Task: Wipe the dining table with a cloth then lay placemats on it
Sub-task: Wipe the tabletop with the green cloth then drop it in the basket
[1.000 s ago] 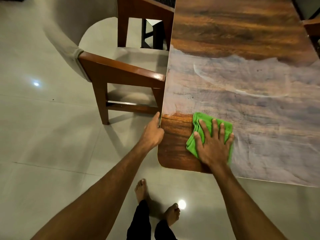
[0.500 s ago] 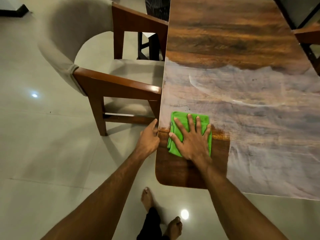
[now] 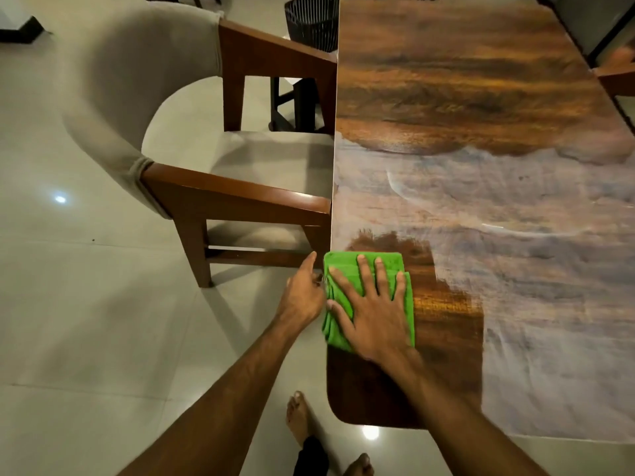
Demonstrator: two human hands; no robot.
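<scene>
My right hand (image 3: 372, 310) lies flat, fingers straight and spread, pressing on the folded green cloth (image 3: 391, 262), which shows past my fingertips and thumb. My left hand (image 3: 302, 293) sits just beside the cloth at the edge of the brown wooden bench (image 3: 446, 97); I cannot tell whether its fingers grip. The cloth lies near the bench's near left corner, on a dark patch bordered by hazy film.

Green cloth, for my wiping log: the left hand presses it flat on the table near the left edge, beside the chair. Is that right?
No. The head view shows the right hand pressing the green cloth flat on the table near the left edge, beside the chair; the left hand is beside that edge.
</scene>
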